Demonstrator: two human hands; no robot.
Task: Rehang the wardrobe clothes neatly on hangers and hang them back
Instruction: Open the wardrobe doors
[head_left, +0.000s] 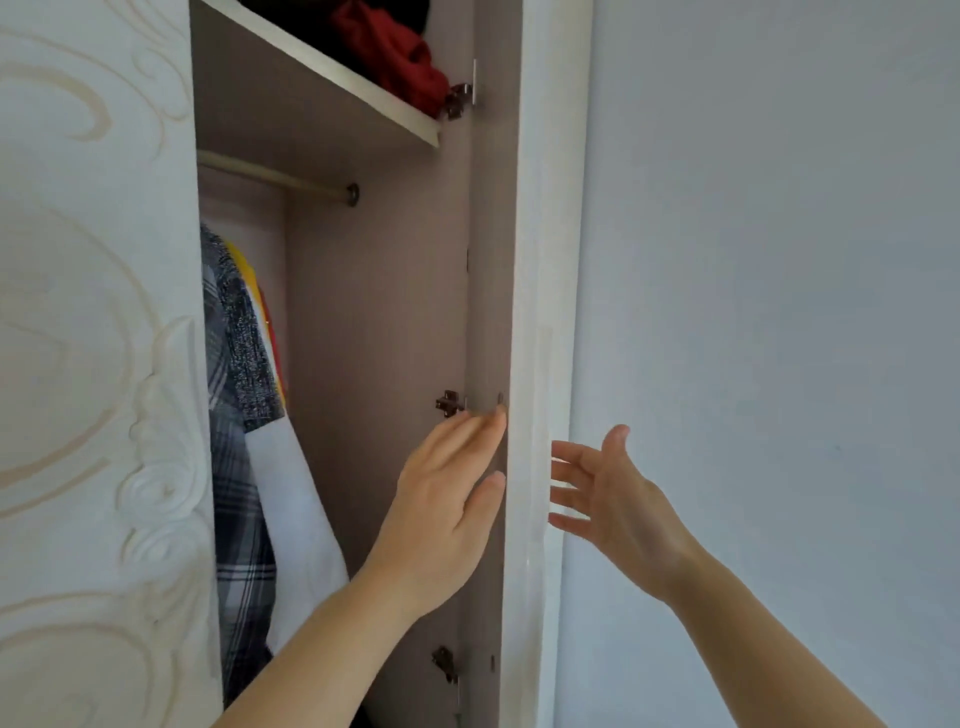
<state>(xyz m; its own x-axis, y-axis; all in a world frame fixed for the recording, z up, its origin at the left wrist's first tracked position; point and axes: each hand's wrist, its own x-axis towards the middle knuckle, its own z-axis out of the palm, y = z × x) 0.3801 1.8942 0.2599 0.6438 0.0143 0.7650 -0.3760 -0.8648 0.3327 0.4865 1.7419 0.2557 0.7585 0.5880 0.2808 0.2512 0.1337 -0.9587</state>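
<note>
The wardrobe stands open on its right side. Its right door is seen edge-on, swung out towards me. My left hand lies flat with straight fingers against the door's inner face, just below a hinge. My right hand is spread open on the door's outer side, fingertips close to its edge. Neither hand holds anything. Inside, a grey plaid shirt and a white garment hang at the left, with yellow and red cloth behind them. The rail runs above, bare on its right part.
The closed left door with raised scroll ornament fills the left side. A shelf above the rail holds crumpled red cloth. A plain pale wall lies to the right of the wardrobe.
</note>
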